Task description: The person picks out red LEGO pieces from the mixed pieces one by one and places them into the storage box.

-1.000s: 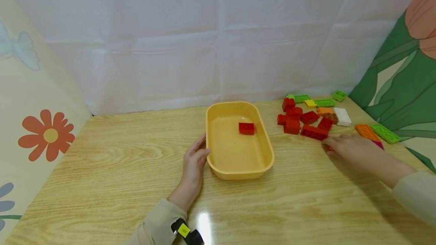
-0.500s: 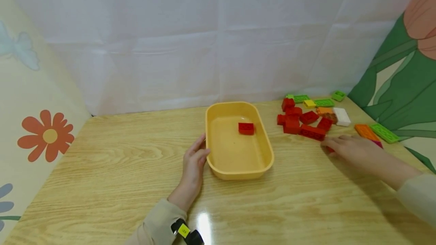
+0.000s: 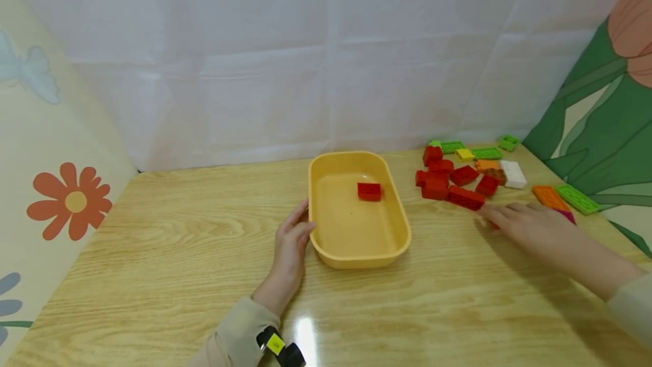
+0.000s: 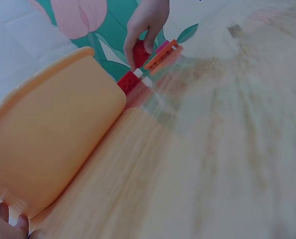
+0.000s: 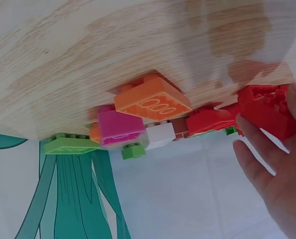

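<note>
The two hands work well apart on the bench (image 3: 178, 254). The right hand (image 3: 535, 234) is closed in a pinch, thumb on one side and fingers on the other, and has hold of a gripped red brick (image 5: 270, 112) (from the head view, the hand covers most of it). Just beside its fingertips lies a long red brick (image 3: 466, 197), at the near edge of a cluster of red bricks (image 3: 435, 187). A magenta brick (image 5: 120, 125), an orange brick (image 3: 550, 197) and a green plate (image 3: 578, 199) sit beyond the hand, on its outer side. Behind the cluster are a yellow block (image 3: 464, 155) and a white block (image 3: 513, 174).

The left hand (image 3: 290, 248) is loosely open, resting against the left side of a yellow tray (image 3: 361, 260), its thumb at the rim. Inside the tray, toward the right wall, lies a single red brick (image 3: 369, 191). A white cloth (image 3: 244, 84) hangs behind the bench.
</note>
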Tool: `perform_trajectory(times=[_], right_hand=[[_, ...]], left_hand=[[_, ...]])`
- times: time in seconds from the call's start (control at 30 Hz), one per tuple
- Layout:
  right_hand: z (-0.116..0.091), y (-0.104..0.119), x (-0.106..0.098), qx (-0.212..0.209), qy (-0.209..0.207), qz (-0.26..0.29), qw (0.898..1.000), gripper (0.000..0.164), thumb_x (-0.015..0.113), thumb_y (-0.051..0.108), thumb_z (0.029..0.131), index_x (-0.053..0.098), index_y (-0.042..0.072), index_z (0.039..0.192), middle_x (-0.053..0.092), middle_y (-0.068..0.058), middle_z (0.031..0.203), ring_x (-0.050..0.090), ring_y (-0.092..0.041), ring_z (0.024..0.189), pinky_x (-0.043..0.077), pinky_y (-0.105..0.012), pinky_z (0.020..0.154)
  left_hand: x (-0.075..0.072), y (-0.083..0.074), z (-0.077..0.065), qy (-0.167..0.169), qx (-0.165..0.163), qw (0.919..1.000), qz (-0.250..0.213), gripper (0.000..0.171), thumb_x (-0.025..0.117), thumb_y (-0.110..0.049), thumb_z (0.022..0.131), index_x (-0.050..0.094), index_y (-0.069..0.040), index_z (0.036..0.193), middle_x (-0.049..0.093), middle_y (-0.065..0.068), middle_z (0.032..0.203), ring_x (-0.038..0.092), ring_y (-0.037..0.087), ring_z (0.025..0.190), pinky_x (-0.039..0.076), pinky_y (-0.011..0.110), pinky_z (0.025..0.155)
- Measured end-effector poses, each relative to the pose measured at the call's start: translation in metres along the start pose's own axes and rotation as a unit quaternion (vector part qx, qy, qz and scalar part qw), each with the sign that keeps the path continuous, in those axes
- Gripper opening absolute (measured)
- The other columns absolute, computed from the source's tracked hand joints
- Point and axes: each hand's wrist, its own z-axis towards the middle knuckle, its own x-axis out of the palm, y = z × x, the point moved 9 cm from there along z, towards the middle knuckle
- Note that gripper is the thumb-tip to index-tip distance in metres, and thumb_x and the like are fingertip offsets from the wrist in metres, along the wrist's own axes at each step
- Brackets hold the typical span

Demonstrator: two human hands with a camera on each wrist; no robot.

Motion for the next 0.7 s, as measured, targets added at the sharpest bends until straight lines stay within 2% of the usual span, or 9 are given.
perform_trajectory(times=[0.3, 0.5, 0.6, 0.7], right_hand=[[-0.001, 0.005, -0.010, -0.004, -0.008, -0.014, 1.000, 0.043, 0.058, -0.001, 0.081, 0.057, 0.003, 0.124, 0.066, -0.017, 0.121, 0.057, -0.039, 0.106, 0.051, -0.061, 0.082], [0.005, 0.010, -0.026, -0.010, -0.050, -0.012, 0.999, 0.052, 0.063, 0.010, 0.079, 0.053, 0.008, 0.130, 0.064, -0.015, 0.125, 0.054, -0.038, 0.111, 0.051, -0.062, 0.081], [0.009, 0.011, -0.031, -0.009, -0.056, -0.013, 0.998, 0.056, 0.065, 0.015, 0.078, 0.051, 0.008, 0.132, 0.066, -0.015, 0.123, 0.054, -0.037, 0.111, 0.050, -0.061, 0.083], [0.013, 0.015, -0.036, -0.020, -0.072, -0.020, 0.997, 0.058, 0.066, 0.014, 0.076, 0.052, 0.007, 0.132, 0.068, -0.014, 0.118, 0.056, -0.035, 0.107, 0.051, -0.058, 0.084]], left_hand=[[0.000, 0.000, 0.001, 0.002, 0.000, 1.0000, 0.001, 0.057, 0.047, 0.004, 0.080, 0.045, 0.003, 0.137, 0.043, 0.024, 0.145, 0.044, 0.026, 0.128, 0.048, 0.014, 0.090], [0.000, 0.000, 0.001, 0.005, -0.001, 1.0000, -0.001, 0.057, 0.047, 0.004, 0.081, 0.045, 0.003, 0.137, 0.043, 0.024, 0.146, 0.044, 0.025, 0.128, 0.048, 0.012, 0.087], [0.001, 0.001, 0.002, 0.007, 0.000, 1.0000, 0.003, 0.056, 0.047, 0.004, 0.081, 0.045, 0.003, 0.137, 0.043, 0.024, 0.145, 0.044, 0.026, 0.128, 0.048, 0.012, 0.087], [0.002, 0.001, 0.002, 0.009, 0.000, 0.9999, 0.005, 0.056, 0.047, 0.004, 0.081, 0.045, 0.003, 0.137, 0.043, 0.025, 0.146, 0.044, 0.026, 0.128, 0.048, 0.012, 0.088]])
